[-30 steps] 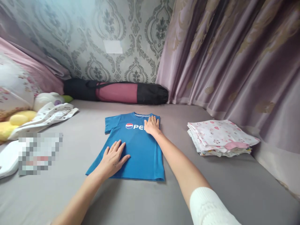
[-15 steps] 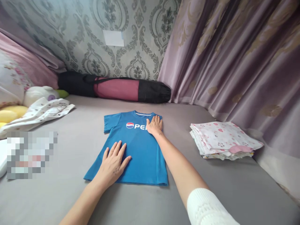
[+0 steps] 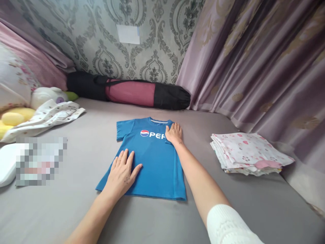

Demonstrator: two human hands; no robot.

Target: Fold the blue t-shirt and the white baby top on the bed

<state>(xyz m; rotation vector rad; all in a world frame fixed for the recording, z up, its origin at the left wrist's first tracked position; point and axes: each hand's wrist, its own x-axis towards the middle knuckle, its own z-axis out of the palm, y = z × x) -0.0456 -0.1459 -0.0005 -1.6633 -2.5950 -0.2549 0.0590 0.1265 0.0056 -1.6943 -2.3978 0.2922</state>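
Observation:
A blue short-sleeved T-shirt (image 3: pixel 152 162) with a round red, white and blue logo and white letters lies front up on the grey bed sheet. Its right side is folded inward along a straight edge, while the left sleeve sticks out. My left hand (image 3: pixel 123 173) rests palm down on the lower left part of the shirt, fingers stretched. My right hand (image 3: pixel 174 134) lies flat at the upper right, by the shoulder and folded sleeve, and covers the end of the lettering.
At the right is a stack of folded patterned cloths (image 3: pixel 248 150). A black and dark red long bag (image 3: pixel 129 92) lies along the wall. Plush toys (image 3: pixel 48 96), a white spotted cloth (image 3: pixel 50 117) and a blurred flat item (image 3: pixel 40 161) are at the left.
The view has shifted slightly, so everything sits a little further right. My left hand's fingers have drawn closer together. Part of the folded sleeve now shows beside my right hand.

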